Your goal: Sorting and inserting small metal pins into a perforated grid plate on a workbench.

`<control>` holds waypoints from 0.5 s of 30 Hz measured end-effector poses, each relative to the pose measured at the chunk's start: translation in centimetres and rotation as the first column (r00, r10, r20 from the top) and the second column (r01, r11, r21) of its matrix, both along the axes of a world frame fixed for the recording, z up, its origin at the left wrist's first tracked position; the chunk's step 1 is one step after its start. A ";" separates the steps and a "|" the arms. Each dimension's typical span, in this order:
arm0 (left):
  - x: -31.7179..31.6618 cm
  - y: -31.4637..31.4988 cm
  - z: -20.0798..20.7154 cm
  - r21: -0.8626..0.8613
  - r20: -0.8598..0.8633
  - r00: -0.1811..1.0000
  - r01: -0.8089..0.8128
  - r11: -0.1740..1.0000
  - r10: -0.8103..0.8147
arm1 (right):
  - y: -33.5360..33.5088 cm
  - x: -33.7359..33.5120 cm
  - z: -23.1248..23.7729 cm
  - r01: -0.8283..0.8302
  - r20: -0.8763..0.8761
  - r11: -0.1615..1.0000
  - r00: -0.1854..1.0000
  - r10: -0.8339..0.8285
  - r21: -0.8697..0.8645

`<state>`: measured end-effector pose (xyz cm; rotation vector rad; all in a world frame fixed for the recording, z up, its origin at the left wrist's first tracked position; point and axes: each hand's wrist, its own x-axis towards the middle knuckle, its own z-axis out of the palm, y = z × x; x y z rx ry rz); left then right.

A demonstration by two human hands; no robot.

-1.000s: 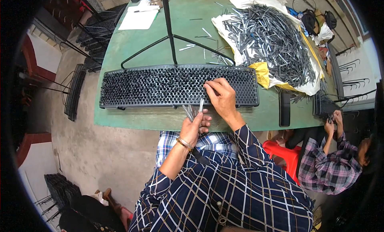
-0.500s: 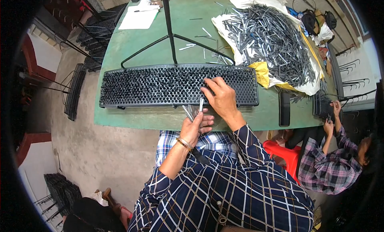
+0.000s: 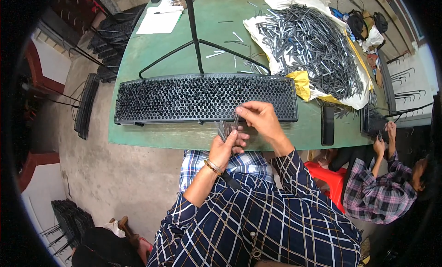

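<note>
A long black perforated block [image 3: 170, 100] lies across the green table before me, with a black rod frame [image 3: 197, 48] rising from its far side. Short dark tufts fill many holes on its left and middle; toward the right end, more holes show bare. Just off its near edge, my left hand [image 3: 224, 147] is closed around a bunch of thin grey strips [image 3: 222, 130]. My right hand [image 3: 264, 122] pinches the upper end of one thin dark strip [image 3: 236, 118] with thumb and forefinger, directly above the left hand's fingers. What the strips are made of I cannot tell.
A big heap of similar strips [image 3: 308, 50] lies on white and yellow sacking at the right. A dark oblong case [image 3: 327, 125] sits near the front edge. Papers [image 3: 161, 20] lie far left. Another person [image 3: 382, 188] works at right, beside a red stool [image 3: 324, 179].
My right hand has drawn back from the block's holes toward my left hand, its fingers closing on a strip. The left hand has barely moved.
</note>
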<state>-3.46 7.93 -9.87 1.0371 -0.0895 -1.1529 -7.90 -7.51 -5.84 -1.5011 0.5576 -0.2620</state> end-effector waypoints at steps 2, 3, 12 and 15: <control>0.0 -0.1 -0.2 0.010 -0.016 1.000 -0.018 1.000 0.018 | -0.5 0.6 -0.2 0.023 0.047 1.000 0.999 -0.023 -0.009; 0.0 -0.1 -0.3 0.022 -0.032 0.999 -0.040 0.999 0.040 | -0.5 1.0 -0.1 0.089 0.102 0.993 0.992 -0.080 -0.083; 0.0 0.2 -0.2 0.063 -0.030 0.999 -0.034 0.997 0.036 | -0.8 2.9 -1.2 0.168 0.282 0.861 0.959 -0.030 -0.480; 0.0 0.3 -0.3 0.063 -0.040 0.998 -0.034 0.997 0.037 | -0.8 2.8 -1.3 0.109 0.235 0.800 0.971 0.041 -0.589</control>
